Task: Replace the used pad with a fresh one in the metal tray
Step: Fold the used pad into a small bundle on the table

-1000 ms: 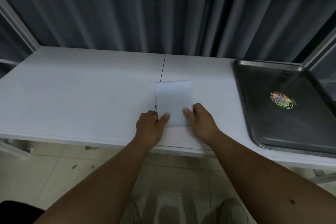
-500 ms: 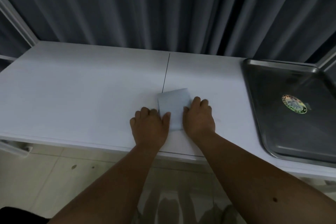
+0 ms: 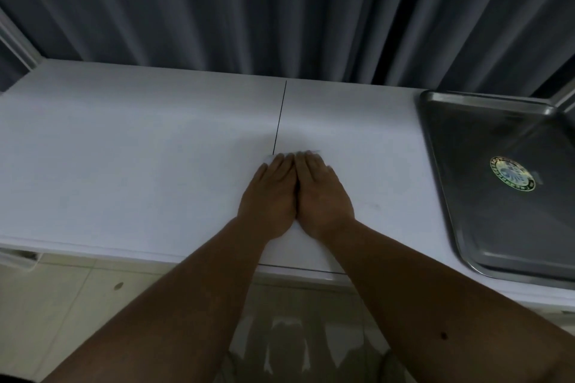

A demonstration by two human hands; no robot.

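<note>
White table [image 3: 124, 165]: left hand [image 3: 269, 196] and right hand [image 3: 323, 196] press flat, fingers straight, covering the pad [image 3: 270, 158]; metal tray [image 3: 485, 196] at three o'clock.

The tabletop [image 3: 140, 149] looks like smooth, matt white laminate or painted board, made of two panels that meet at a thin dark seam [image 3: 280, 115]. The metal tray [image 3: 497, 227] at the right is steel-grey with a dull brushed sheen; its raised rim catches more light than its flat floor. A round sticker [image 3: 512, 177] on that floor is glossy and iridescent, with green and gold glints. Only a thin pale sliver of the pad [image 3: 270, 158] shows past the fingertips; it looks soft and matt, the material too hidden to tell. Behind hangs a curtain [image 3: 280, 9] of dark grey cloth in soft, matt folds. The floor [image 3: 77, 295] is glossy pale tile that mirrors light.
</note>
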